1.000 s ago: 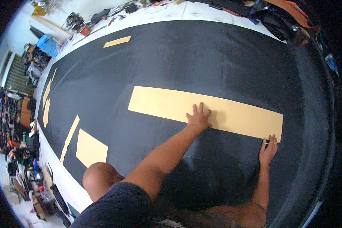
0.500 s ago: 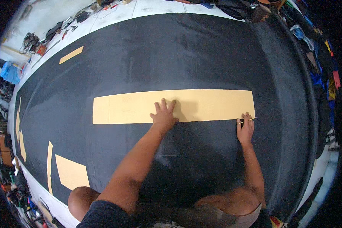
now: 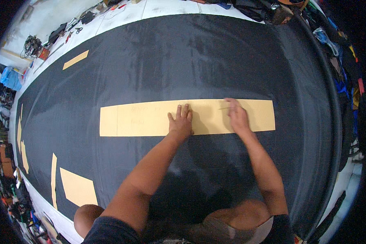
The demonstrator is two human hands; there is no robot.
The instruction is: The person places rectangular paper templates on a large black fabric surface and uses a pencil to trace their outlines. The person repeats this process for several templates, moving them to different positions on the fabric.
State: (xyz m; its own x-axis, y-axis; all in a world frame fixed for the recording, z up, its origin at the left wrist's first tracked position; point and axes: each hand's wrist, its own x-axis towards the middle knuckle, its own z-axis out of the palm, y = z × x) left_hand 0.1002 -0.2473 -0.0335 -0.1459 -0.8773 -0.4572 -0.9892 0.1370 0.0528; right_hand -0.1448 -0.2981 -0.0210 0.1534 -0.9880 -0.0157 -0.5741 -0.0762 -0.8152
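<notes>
A long, tan paper pattern piece [image 3: 150, 122] lies crosswise on a wide sheet of black fabric [image 3: 183, 57]. My left hand [image 3: 181, 123] rests flat on the middle of it, fingers spread. Over the pattern's right half, my right hand [image 3: 238, 118] is slightly blurred by motion. Its fingers are closed round a slim, pale pencil [image 3: 222, 108], whose end points left. Whether that hand touches the paper, I cannot tell.
Smaller tan pattern pieces lie on the fabric's left part: a four-sided one [image 3: 78, 187], a narrow strip [image 3: 54, 179] and a far one [image 3: 75, 59]. Scissors [image 3: 79, 30] and tangled wire [image 3: 31, 46] sit on the white floor beyond. Cluttered items line the right edge.
My right hand has moved left and away from me, from the pattern's near right corner to over its right half, with the pencil. My left hand has shifted slightly right.
</notes>
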